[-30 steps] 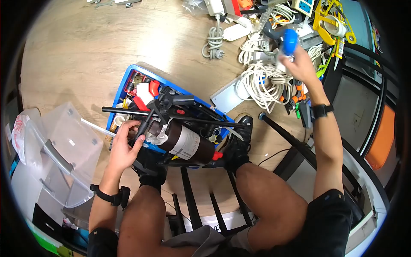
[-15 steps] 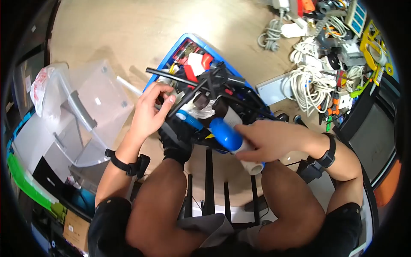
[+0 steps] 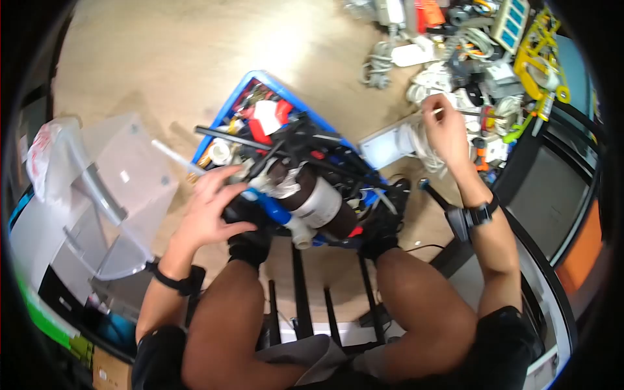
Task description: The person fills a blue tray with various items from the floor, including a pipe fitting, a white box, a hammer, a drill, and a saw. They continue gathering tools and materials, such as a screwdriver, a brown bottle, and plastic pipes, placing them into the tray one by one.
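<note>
My left hand (image 3: 211, 208) is open, its fingers spread at the left rim of a blue bin (image 3: 296, 101). Beside its fingertips, a blue-and-white tube-shaped item (image 3: 273, 209) lies on the bin's contents. A dark brown bottle (image 3: 318, 203) with a white label is tilted next to it. My right hand (image 3: 447, 133) is over the heap of white cables (image 3: 426, 153) on the right. Its fingers are curled together near a thin stick-like piece, and what they hold, if anything, cannot be made out.
A clear plastic box (image 3: 140, 175) stands on the left with a plastic bag (image 3: 49, 159). Black rods (image 3: 237, 138) stick out of the bin. Yellow tools (image 3: 536, 62) and a power strip (image 3: 511, 25) lie at the upper right. My feet flank the bin.
My right hand has let go of the blue-and-white item and moved up and right to the cable heap. That item now lies further left, uncovering the brown bottle. The view has shifted.
</note>
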### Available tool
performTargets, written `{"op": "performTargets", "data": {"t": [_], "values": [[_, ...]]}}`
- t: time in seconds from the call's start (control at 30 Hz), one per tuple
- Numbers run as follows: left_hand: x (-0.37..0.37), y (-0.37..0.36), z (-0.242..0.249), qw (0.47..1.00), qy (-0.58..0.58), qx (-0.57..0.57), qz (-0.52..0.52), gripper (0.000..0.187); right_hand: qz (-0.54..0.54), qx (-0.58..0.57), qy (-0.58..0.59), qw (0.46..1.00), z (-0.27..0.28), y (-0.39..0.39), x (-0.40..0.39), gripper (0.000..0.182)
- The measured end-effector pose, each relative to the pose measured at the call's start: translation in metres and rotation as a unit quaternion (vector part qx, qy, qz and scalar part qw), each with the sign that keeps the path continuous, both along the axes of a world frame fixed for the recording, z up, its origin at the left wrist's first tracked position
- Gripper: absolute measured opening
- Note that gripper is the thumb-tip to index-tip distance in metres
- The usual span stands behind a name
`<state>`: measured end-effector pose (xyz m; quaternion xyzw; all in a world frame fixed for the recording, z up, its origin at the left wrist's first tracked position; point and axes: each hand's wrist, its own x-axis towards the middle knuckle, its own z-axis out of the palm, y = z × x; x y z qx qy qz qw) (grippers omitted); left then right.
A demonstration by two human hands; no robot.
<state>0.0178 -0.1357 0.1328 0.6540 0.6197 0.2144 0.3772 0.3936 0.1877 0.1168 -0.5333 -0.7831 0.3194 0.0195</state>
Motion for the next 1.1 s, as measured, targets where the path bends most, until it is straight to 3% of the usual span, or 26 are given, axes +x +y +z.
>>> {"op": "performTargets", "data": {"t": [0.07, 0.1, 0.2, 0.23, 0.3, 0.33, 0.37, 0.43, 0.57, 0.63, 0.67, 0.7, 0.77, 0.83, 0.93, 1.03, 1.07, 1.1], "values": [[-0.004, -0.012, -0.008, 0.997, 0.005, -0.026, 0.079, 0.064, -0.106, 0.096, -0.103, 0.984, -0.023, 0.057, 0.073, 0.029], [-0.005, -0.016, -0.016, 0.99, 0.016, -0.037, 0.137, 0.059, -0.043, 0.174, -0.191, 0.965, -0.039, 0.078, 0.111, 0.044], [-0.012, -0.012, -0.035, 0.955, 0.041, -0.02, 0.293, 0.044, -0.023, 0.154, -0.259, 0.953, -0.053, 0.091, 0.132, 0.075], [-0.017, -0.007, -0.042, 0.956, 0.041, -0.02, 0.29, 0.044, -0.025, 0.154, -0.259, 0.953, -0.059, 0.097, 0.136, 0.075], [-0.026, 0.004, -0.051, 0.921, 0.03, -0.071, 0.382, 0.04, 0.01, 0.188, -0.302, 0.935, -0.077, 0.113, 0.139, 0.074], [-0.026, 0.015, -0.05, 0.924, 0.048, -0.077, 0.372, 0.042, 0.006, 0.146, -0.363, 0.92, -0.083, 0.126, 0.142, 0.07], [-0.029, 0.019, -0.061, 0.93, 0.057, -0.072, 0.357, 0.047, -0.042, 0.107, -0.349, 0.93, -0.086, 0.132, 0.149, 0.062], [-0.031, 0.037, -0.067, 0.925, 0.042, -0.145, 0.349, 0.049, -0.023, 0.089, -0.34, 0.936, -0.08, 0.147, 0.151, 0.051], [-0.037, 0.06, -0.077, 0.906, -0.01, -0.205, 0.37, 0.065, 0.023, 0.203, -0.265, 0.942, -0.043, 0.123, 0.128, 0.028], [-0.043, 0.061, -0.086, 0.888, -0.057, -0.245, 0.385, 0.072, 0.035, 0.157, -0.177, 0.971, 0.004, 0.094, 0.085, 0.023], [-0.047, 0.06, -0.093, 0.882, -0.077, -0.26, 0.386, 0.075, 0.095, 0.088, -0.092, 0.987, 0.022, 0.076, 0.067, 0.021], [-0.051, 0.06, -0.098, 0.875, -0.098, -0.276, 0.385, 0.077, 0.152, 0.017, -0.006, 0.988, 0.037, 0.055, 0.05, 0.02], [-0.052, 0.064, -0.096, 0.867, -0.122, -0.282, 0.392, 0.083, 0.255, -0.167, 0.051, 0.951, 0.061, 0.01, 0.015, 0.018], [-0.057, 0.072, -0.097, 0.87, -0.123, -0.296, 0.375, 0.088, 0.325, -0.327, 0.048, 0.886, 0.063, -0.026, -0.008, 0.019], [-0.05, 0.072, -0.099, 0.874, -0.096, -0.286, 0.381, 0.094, 0.395, -0.438, -0.119, 0.799, 0.062, -0.055, -0.036, 0.026], [-0.043, 0.069, -0.103, 0.868, -0.105, -0.275, 0.401, 0.094, 0.314, -0.508, -0.164, 0.785, 0.031, -0.072, -0.016, 0.025], [-0.048, 0.065, -0.114, 0.872, -0.099, -0.266, 0.4, 0.094, 0.366, -0.42, -0.15, 0.817, 0.025, -0.075, -0.003, 0.024], [-0.05, 0.059, -0.121, 0.874, -0.092, -0.26, 0.4, 0.094, 0.365, -0.42, -0.152, 0.817, 0.03, -0.072, -0.005, 0.024]]}}
